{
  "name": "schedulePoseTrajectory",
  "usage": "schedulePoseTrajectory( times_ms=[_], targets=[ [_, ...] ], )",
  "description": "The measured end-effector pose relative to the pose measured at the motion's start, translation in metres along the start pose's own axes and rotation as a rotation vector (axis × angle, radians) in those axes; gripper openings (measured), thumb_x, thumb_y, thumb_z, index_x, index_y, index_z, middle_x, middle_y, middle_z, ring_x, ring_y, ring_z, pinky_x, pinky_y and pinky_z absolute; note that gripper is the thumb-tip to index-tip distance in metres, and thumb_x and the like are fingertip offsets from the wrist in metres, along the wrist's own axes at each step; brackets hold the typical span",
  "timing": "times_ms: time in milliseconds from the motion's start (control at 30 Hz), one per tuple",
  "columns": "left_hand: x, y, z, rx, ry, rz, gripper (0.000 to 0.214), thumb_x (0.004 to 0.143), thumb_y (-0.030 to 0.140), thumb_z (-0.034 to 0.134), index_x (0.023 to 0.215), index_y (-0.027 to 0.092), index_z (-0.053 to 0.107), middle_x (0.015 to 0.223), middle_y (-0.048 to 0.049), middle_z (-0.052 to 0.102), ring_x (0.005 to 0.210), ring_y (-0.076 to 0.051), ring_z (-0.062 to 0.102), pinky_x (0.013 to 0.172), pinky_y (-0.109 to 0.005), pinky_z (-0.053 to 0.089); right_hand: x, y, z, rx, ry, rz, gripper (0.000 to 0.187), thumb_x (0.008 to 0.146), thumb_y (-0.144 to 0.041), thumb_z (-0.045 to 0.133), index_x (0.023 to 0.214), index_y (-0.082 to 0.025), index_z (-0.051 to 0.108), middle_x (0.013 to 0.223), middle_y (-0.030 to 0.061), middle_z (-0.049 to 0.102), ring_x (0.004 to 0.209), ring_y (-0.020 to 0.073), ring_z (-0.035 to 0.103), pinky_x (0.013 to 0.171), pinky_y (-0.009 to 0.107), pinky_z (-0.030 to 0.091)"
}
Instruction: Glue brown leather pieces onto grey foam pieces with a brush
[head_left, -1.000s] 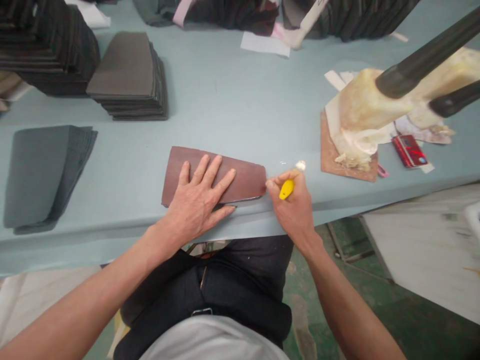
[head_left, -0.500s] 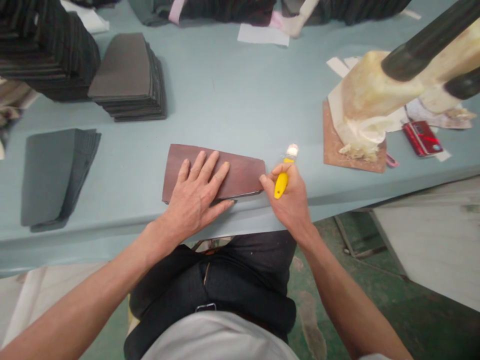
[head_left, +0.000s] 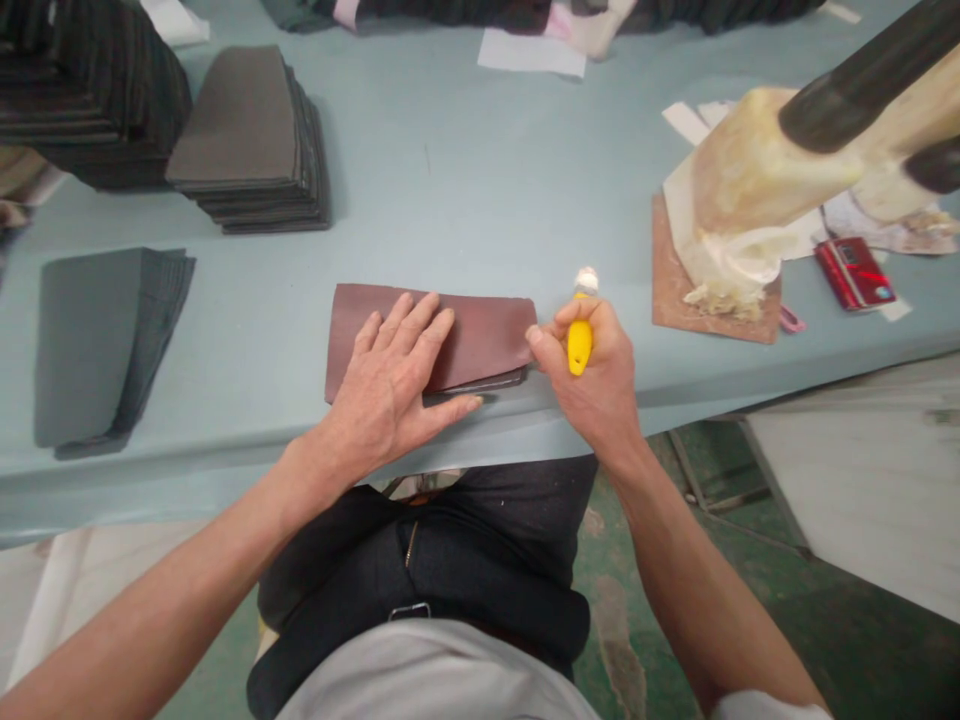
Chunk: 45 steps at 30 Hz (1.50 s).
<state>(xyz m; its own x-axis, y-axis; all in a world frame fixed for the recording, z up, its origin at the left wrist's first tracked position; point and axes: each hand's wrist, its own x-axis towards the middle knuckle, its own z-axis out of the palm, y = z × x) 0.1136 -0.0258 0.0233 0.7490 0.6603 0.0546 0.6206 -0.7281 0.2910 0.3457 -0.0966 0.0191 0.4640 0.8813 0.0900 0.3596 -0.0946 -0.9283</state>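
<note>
A tapered brown leather-like piece (head_left: 487,335) lies on top of dark pieces (head_left: 495,381) near the table's front edge. My left hand (head_left: 386,375) rests flat on it, fingers spread and thumb out over the near side. A small yellow-handled brush (head_left: 579,345) is gripped in my right hand (head_left: 596,375), its whitish tip pointing away from me. The thumb and a finger of that hand are at the brown piece's right end, which sits slightly off the dark layer below.
Stacks of dark panels (head_left: 236,120) stand at the left, with a fanned pile (head_left: 90,345) nearer me. On the right, a glue-crusted container (head_left: 750,170) stands on a brown board (head_left: 671,290), beside a red box (head_left: 855,272). White paper (head_left: 529,52) lies at the back.
My right hand has moved slightly right and away from me with the brush. The brown piece's right end has shifted, showing more of the dark layer beneath. My left hand stays flat.
</note>
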Motion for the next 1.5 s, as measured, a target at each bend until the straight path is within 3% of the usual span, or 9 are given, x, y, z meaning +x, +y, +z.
schedulePoseTrajectory(
  times_ms=[333,633,733,900,1033,1167,1300,1500],
  targets=[
    [0.009,0.01,0.004,-0.029,0.02,-0.069,0.074,0.107,0.054,0.055,0.166,0.011,0.039,0.176,-0.0237,0.038,0.169,-0.044,0.027,0.134,-0.068,0.024,0.014,0.007,0.01,0.162,0.048,0.063,0.04,0.081,-0.049,0.073,0.1,-0.026,0.047,0.075,-0.0058,0.06,0.063,0.014,0.062,0.06,0.03,0.059],
    [0.008,0.015,0.012,-0.062,0.088,-0.1,0.067,0.107,0.048,0.055,0.162,0.012,0.044,0.174,-0.0228,0.044,0.168,-0.045,0.029,0.134,-0.071,0.024,0.015,0.01,0.018,0.117,0.111,0.077,0.045,0.079,-0.053,0.076,0.102,-0.025,0.049,0.115,0.0068,0.075,0.092,0.0186,0.071,0.079,0.036,0.061],
    [0.008,0.016,0.014,-0.064,0.095,-0.103,0.067,0.107,0.046,0.057,0.162,0.01,0.045,0.173,-0.0233,0.045,0.167,-0.045,0.029,0.133,-0.072,0.025,0.018,0.008,0.02,0.068,0.113,0.081,0.046,0.078,-0.054,0.076,0.103,-0.024,0.05,0.103,0.0038,0.073,0.086,0.0174,0.068,0.079,0.036,0.058],
    [0.008,0.018,0.015,-0.054,0.107,-0.104,0.068,0.105,0.044,0.06,0.162,0.011,0.045,0.173,-0.0234,0.044,0.166,-0.046,0.033,0.132,-0.073,0.028,0.022,-0.004,0.021,-0.06,0.095,0.054,0.038,0.076,-0.049,0.074,0.096,-0.024,0.054,0.078,-0.0051,0.057,0.067,0.0127,0.052,0.071,0.032,0.047],
    [0.0,0.017,0.01,0.023,0.144,-0.079,0.067,0.104,0.043,0.063,0.161,0.01,0.048,0.171,-0.0233,0.048,0.162,-0.046,0.04,0.129,-0.071,0.036,0.024,-0.018,0.015,-0.117,0.091,0.056,0.039,0.074,-0.052,0.073,0.095,-0.024,0.054,0.075,-0.0052,0.056,0.063,0.013,0.052,0.066,0.032,0.046],
    [-0.015,0.009,0.006,0.071,0.187,-0.073,0.063,0.098,0.024,0.066,0.158,0.013,0.052,0.167,-0.0192,0.055,0.157,-0.04,0.05,0.127,-0.062,0.043,0.027,-0.029,0.011,-0.121,0.067,0.074,0.046,0.074,-0.059,0.071,0.098,-0.024,0.053,0.072,-0.0068,0.054,0.054,0.0134,0.056,0.058,0.031,0.048],
    [-0.032,-0.007,0.01,0.112,0.304,-0.086,0.058,0.093,0.008,0.061,0.15,0.016,0.061,0.158,-0.0156,0.065,0.147,-0.034,0.062,0.124,-0.053,0.05,0.027,-0.033,0.011,-0.14,0.041,0.085,0.048,0.073,-0.062,0.069,0.098,-0.025,0.052,0.065,-0.0073,0.054,0.05,0.0159,0.057,0.054,0.031,0.047],
    [-0.045,-0.028,0.007,0.146,0.527,-0.019,0.045,0.096,0.005,0.054,0.138,0.017,0.068,0.138,-0.0124,0.079,0.128,-0.031,0.076,0.106,-0.05,0.063,0.022,-0.035,0.016,-0.188,0.074,0.045,0.047,0.067,-0.065,0.069,0.087,-0.024,0.057,0.062,-0.0048,0.054,0.052,0.014,0.048,0.054,0.03,0.041]
  ],
)
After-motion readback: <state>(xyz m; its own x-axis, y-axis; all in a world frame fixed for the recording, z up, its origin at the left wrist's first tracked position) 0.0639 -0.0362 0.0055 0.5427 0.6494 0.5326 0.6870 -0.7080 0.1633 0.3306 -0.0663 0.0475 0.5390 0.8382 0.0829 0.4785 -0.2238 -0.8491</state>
